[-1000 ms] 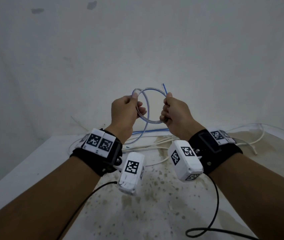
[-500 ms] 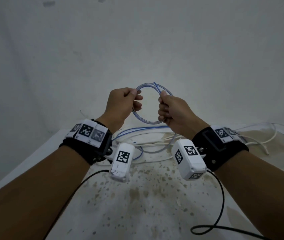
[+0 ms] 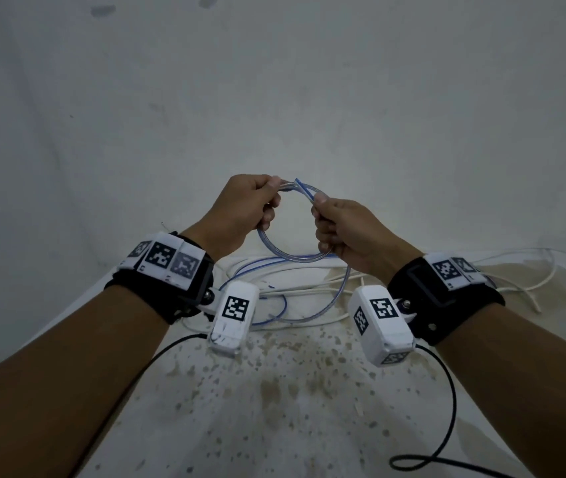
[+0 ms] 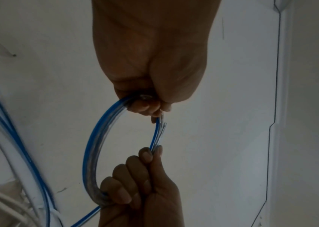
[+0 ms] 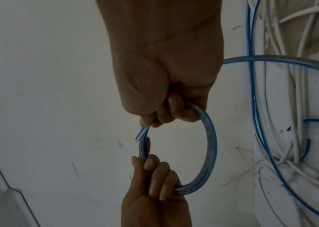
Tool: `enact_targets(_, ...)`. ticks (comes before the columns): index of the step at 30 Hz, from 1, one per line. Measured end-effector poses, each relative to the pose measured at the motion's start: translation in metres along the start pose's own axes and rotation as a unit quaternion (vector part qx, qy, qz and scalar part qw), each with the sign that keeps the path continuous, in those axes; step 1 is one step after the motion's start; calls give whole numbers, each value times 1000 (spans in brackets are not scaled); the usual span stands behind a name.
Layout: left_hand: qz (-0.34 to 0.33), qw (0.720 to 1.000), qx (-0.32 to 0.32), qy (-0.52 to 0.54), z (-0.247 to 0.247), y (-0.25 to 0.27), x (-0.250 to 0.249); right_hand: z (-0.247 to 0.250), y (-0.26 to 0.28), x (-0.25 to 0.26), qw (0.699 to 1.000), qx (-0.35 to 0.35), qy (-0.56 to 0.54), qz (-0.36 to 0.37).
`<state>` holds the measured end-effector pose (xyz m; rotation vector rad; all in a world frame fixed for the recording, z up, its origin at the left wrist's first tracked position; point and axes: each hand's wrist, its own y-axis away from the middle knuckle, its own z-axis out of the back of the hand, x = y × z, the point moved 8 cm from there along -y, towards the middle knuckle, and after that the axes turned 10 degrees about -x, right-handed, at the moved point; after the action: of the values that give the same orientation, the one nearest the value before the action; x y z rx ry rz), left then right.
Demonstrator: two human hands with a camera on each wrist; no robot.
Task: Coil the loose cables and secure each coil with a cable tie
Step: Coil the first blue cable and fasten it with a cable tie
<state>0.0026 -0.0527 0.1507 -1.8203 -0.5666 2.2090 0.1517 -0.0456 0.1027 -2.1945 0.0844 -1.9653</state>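
Note:
A clear cable with a blue stripe [image 3: 288, 255] is wound into a small round coil held up above the table. My left hand [image 3: 250, 205] grips the coil's left side, fingers curled round it [image 4: 145, 106]. My right hand [image 3: 340, 225] grips the right side [image 5: 174, 110], with the cable's cut end [image 3: 300, 186] sticking up past its fingertips. The rest of the same cable [image 3: 274, 319] trails down onto the table in loose loops. No cable tie is visible.
Loose white cables [image 3: 309, 288] lie tangled on the stained white table [image 3: 274, 391] under the hands, and more white cable [image 3: 523, 270] runs at the right. A black cord [image 3: 447, 426] loops at the lower right. A plain wall stands behind.
Both hands have risen a little and moved closer at the top of the coil. The cable's loose end has shifted from the right side toward the top middle.

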Motion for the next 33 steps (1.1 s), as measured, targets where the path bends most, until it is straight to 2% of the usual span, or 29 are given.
enact_targets(6, -9, 996, 43, -72, -4, -2, -2, -1, 2, 0, 1000, 17, 23, 10)
enact_targets(15, -23, 987, 101, -127, -15, 3, -7, 5, -1, -4, 999, -8, 34, 15)
enact_targets(18, -54, 986, 70, -138, -15, 3, -13, 2, -3, -4, 999, -6, 37, 27)
enact_targets(22, -135, 973, 1, -187, -11, 2, -17, -3, -2, -1, 998, -3, 56, 42)
enact_targets(29, -161, 972, -54, -164, -8, 0, -12, -5, 2, 0, 997, -2, 64, 44)
enact_targets(31, -171, 970, -59, -162, -7, 1, -13, 2, 2, 1, 997, -28, 68, 35)
enact_targets(33, -179, 969, -63, -161, -4, 1, -16, 21, -1, 6, 987, -119, 95, 60)
